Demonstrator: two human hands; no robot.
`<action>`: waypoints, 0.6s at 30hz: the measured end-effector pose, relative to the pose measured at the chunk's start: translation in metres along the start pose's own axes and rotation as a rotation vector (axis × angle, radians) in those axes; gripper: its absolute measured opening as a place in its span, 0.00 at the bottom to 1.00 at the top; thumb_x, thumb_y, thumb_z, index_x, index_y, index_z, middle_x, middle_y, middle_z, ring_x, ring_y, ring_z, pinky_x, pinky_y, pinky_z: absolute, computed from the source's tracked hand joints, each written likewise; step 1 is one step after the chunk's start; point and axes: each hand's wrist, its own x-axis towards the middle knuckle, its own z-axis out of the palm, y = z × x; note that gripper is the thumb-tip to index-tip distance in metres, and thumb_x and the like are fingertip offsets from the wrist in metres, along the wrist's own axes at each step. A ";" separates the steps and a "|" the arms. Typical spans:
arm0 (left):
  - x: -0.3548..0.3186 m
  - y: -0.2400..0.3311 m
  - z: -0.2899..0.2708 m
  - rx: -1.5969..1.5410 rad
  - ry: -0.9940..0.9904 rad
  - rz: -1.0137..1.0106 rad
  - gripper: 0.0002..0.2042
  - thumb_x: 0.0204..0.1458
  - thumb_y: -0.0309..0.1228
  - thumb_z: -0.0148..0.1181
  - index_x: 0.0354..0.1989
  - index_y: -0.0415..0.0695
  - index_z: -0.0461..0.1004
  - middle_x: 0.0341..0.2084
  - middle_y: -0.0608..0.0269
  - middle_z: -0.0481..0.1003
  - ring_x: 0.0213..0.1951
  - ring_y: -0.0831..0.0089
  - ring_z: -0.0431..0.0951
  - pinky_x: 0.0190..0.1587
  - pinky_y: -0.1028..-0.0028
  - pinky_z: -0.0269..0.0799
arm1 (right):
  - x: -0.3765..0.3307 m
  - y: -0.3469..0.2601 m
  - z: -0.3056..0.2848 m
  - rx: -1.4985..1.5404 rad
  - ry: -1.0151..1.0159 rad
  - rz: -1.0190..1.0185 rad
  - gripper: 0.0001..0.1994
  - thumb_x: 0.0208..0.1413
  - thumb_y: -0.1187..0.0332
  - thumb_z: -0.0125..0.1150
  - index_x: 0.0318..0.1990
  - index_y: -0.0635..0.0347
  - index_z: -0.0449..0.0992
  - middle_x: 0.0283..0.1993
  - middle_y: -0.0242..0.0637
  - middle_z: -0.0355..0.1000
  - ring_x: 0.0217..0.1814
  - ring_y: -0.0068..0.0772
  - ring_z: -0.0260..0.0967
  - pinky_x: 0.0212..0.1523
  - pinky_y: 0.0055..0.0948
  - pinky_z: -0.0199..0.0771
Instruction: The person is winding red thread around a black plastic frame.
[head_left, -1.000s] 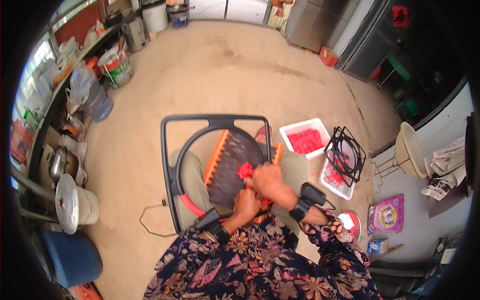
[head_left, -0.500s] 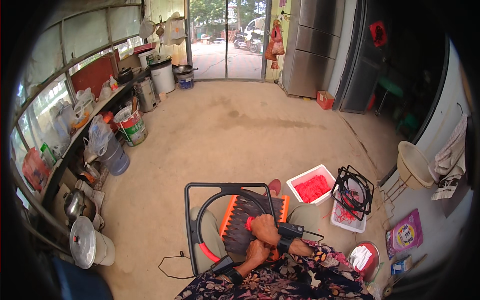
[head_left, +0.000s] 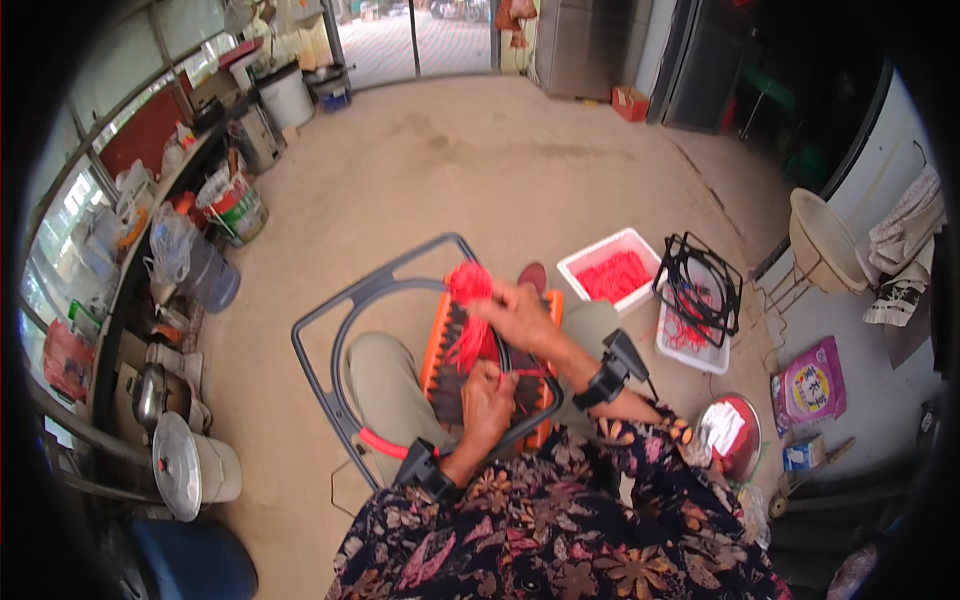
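Note:
A black frame with a round ring inside it rests across my lap, tilted up at its far corner. Red cord is wound tightly over one stretch of the ring, near my left wrist. My left hand is closed at the ring's near right side, pinching a strand of red cord against it. My right hand, a little blurred, is closed on a loose bundle of red cord whose strands hang down over the ring. Beneath lies an orange board with dark, spiky-patterned padding.
To the right stand a white tub of red cord and a second white tub with more black frames on it. Beside me are a bowl with white cloth, a purple bag and a lidded pot.
My view has tipped downward. The black frame has turned and tilted, and my hands have moved apart. The red cord bundle has come up into sight in my right hand.

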 end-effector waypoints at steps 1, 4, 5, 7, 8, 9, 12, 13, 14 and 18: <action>0.000 0.015 -0.001 -0.068 -0.017 -0.061 0.10 0.50 0.29 0.59 0.26 0.39 0.64 0.10 0.56 0.70 0.10 0.73 0.69 0.13 0.68 0.60 | 0.007 0.007 0.000 0.385 0.017 0.072 0.15 0.55 0.61 0.54 0.36 0.69 0.73 0.31 0.34 0.71 0.33 0.26 0.68 0.38 0.24 0.68; 0.003 0.009 -0.002 -0.179 -0.029 -0.101 0.10 0.52 0.29 0.58 0.31 0.37 0.64 0.08 0.60 0.69 0.05 0.76 0.63 0.08 0.73 0.55 | 0.000 -0.034 -0.017 0.995 -0.167 0.222 0.12 0.57 0.61 0.49 0.39 0.61 0.69 0.29 0.34 0.70 0.32 0.27 0.70 0.37 0.29 0.71; 0.002 0.006 -0.001 -0.211 -0.062 -0.140 0.11 0.52 0.29 0.58 0.33 0.37 0.63 0.08 0.60 0.69 0.06 0.75 0.64 0.07 0.74 0.55 | -0.006 -0.043 -0.022 1.155 -0.256 0.237 0.11 0.58 0.61 0.49 0.39 0.60 0.68 0.27 0.32 0.68 0.30 0.27 0.69 0.35 0.30 0.72; 0.003 0.007 -0.002 -0.245 -0.089 -0.173 0.12 0.52 0.29 0.58 0.35 0.36 0.63 0.09 0.59 0.70 0.06 0.75 0.64 0.07 0.74 0.55 | -0.021 -0.057 -0.042 1.147 -0.290 0.267 0.11 0.59 0.60 0.49 0.37 0.59 0.67 0.25 0.29 0.65 0.26 0.24 0.66 0.31 0.30 0.71; 0.002 0.007 -0.004 -0.253 -0.096 -0.190 0.12 0.52 0.30 0.58 0.37 0.35 0.63 0.09 0.60 0.70 0.06 0.76 0.64 0.07 0.74 0.54 | -0.030 -0.066 -0.054 1.139 -0.326 0.294 0.11 0.60 0.59 0.50 0.36 0.58 0.66 0.23 0.27 0.62 0.23 0.21 0.63 0.26 0.29 0.70; 0.001 0.007 -0.006 -0.262 -0.104 -0.210 0.13 0.53 0.30 0.58 0.40 0.34 0.64 0.09 0.61 0.70 0.06 0.76 0.64 0.06 0.75 0.53 | -0.045 -0.081 -0.071 1.071 -0.286 0.289 0.12 0.60 0.58 0.50 0.36 0.58 0.65 0.21 0.25 0.60 0.19 0.18 0.59 0.20 0.26 0.66; 0.001 0.004 -0.014 -0.292 -0.051 -0.276 0.18 0.53 0.30 0.56 0.47 0.31 0.63 0.10 0.61 0.70 0.06 0.77 0.63 0.06 0.77 0.51 | -0.103 -0.116 -0.126 0.770 -0.101 0.108 0.14 0.63 0.57 0.46 0.39 0.60 0.66 0.15 0.21 0.51 0.10 0.13 0.46 0.07 0.17 0.46; 0.003 0.004 -0.014 -0.296 -0.059 -0.282 0.18 0.53 0.30 0.56 0.47 0.31 0.63 0.10 0.61 0.70 0.06 0.77 0.63 0.06 0.77 0.51 | -0.127 -0.117 -0.152 0.695 -0.010 0.066 0.14 0.64 0.58 0.46 0.40 0.61 0.65 0.15 0.21 0.50 0.09 0.12 0.45 0.06 0.16 0.43; 0.004 0.006 -0.017 -0.323 -0.073 -0.293 0.19 0.54 0.29 0.56 0.49 0.31 0.61 0.11 0.60 0.70 0.06 0.77 0.63 0.06 0.77 0.51 | -0.147 -0.123 -0.172 0.622 0.067 0.039 0.15 0.63 0.58 0.46 0.40 0.63 0.65 0.15 0.22 0.49 0.09 0.12 0.43 0.06 0.17 0.41; 0.010 0.010 -0.020 -0.422 -0.165 -0.328 0.17 0.55 0.29 0.55 0.49 0.32 0.62 0.12 0.59 0.70 0.06 0.76 0.63 0.05 0.78 0.51 | -0.226 -0.076 -0.258 0.540 0.465 0.018 0.14 0.62 0.58 0.49 0.40 0.61 0.65 0.14 0.21 0.49 0.10 0.13 0.43 0.07 0.17 0.40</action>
